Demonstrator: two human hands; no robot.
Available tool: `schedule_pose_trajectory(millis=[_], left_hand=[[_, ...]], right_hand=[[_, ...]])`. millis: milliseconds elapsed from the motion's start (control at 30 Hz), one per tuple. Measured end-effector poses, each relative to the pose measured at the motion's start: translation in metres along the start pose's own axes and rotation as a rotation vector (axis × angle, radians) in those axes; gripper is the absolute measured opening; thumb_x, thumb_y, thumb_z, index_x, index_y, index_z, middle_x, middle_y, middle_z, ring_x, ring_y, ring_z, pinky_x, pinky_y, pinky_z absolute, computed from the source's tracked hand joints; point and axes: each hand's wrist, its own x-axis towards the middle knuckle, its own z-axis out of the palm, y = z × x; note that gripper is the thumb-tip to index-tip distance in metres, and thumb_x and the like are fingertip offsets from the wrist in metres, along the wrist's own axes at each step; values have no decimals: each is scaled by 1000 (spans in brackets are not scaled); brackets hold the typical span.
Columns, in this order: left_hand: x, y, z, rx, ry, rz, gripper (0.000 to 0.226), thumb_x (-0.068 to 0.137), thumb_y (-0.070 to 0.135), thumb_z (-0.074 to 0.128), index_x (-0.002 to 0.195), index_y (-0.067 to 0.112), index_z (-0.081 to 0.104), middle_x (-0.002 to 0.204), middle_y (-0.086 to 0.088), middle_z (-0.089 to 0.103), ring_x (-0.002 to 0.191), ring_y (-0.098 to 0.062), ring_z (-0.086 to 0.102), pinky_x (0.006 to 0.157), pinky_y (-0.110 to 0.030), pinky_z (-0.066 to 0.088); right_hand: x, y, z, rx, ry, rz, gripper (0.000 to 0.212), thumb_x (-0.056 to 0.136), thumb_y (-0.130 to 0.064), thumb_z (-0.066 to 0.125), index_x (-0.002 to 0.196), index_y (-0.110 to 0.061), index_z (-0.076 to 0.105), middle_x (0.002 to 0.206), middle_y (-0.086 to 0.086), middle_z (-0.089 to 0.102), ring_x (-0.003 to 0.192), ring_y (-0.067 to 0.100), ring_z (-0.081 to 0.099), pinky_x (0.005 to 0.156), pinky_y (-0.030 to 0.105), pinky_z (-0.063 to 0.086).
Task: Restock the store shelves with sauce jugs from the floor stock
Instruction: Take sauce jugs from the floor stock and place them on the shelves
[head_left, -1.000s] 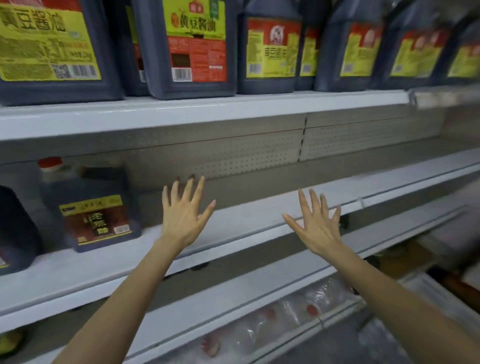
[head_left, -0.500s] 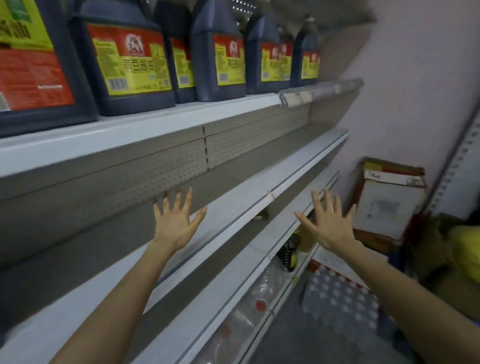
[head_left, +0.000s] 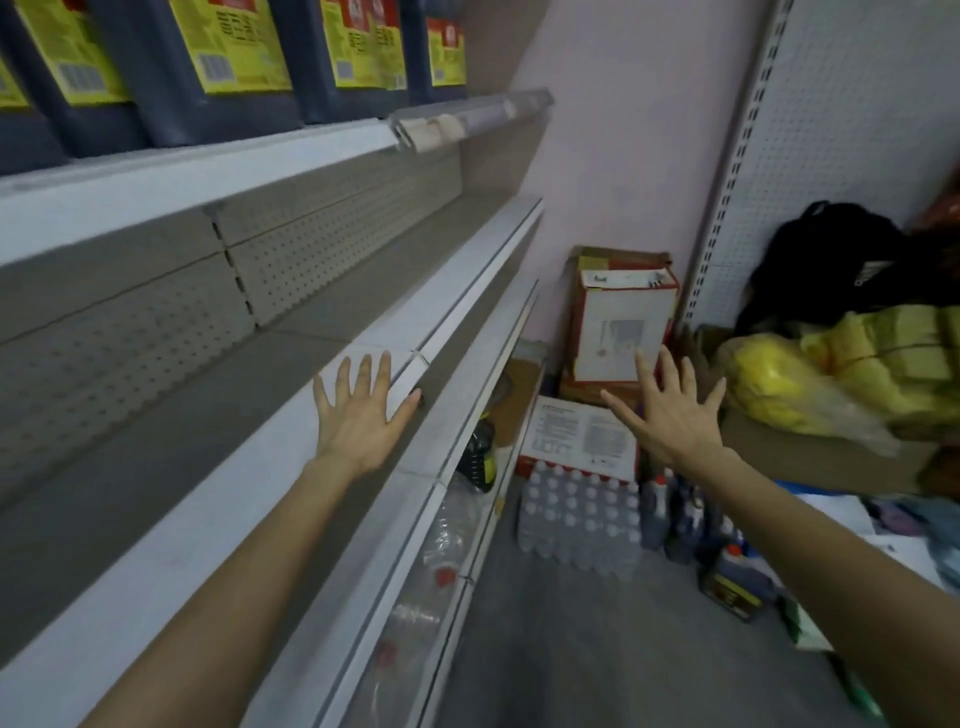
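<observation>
While the dark sauce jug (head_left: 731, 584) sat on the floor just right of the shrink-wrapped bottle pack (head_left: 579, 522), neither hand held it. The right hand (head_left: 670, 421) hovered above the pack, its fingers spread wide and empty. The left hand (head_left: 358, 418) hung left of the pack over the bare middle shelf (head_left: 171, 519), equally splayed. A good pick-up would probably mean crouching, gripping the jug near its top and steadying its base, since it looked heavy. Stocked jugs (head_left: 218, 67) lined the top shelf, high up and left of the pack.
</observation>
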Motion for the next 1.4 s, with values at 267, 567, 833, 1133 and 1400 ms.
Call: schedule_pose_trajectory(millis=[267,567,833,1133,1400], left_hand=[[58,68,27,5,-9,119,77,90,65,5,153,21,-3,161,-6,4,148,-27,-3,114,-55,-6],[145,185,59,6,-42,170,71,94,61,9,152,24,-9,161,-5,0,148,-27,-7,115,-52,-9],[200,282,106,-50,-85,179,72,95,60,13,153,21,-4,161,-6,3,147,-30,-3,115,-53,-7],[250,349,157,-67,-207,239,71,97,58,16,153,19,-4,161,-8,3,147,-31,-3,115,-53,-8],[332,419,203,-36,-273,351,73,95,60,12,153,19,-7,161,-7,-3,147,-31,-7,115,-55,-8]], right_hand=[[34,71,12,-81,-8,73,83,86,-75,14,152,-29,-8,160,2,-13,147,29,-7,111,64,-2],[117,181,19,-87,3,130,88,81,-78,11,153,-30,-3,161,3,-7,147,31,-3,111,66,2],[166,266,32,-98,-56,172,82,87,-74,15,153,-28,0,161,3,-4,147,31,0,111,65,2],[190,333,68,-90,-182,271,84,85,-74,12,153,-27,0,161,3,-3,147,31,3,112,65,7],[241,379,93,-95,-219,374,81,88,-71,14,153,-26,1,161,3,-3,147,30,3,111,64,6]])
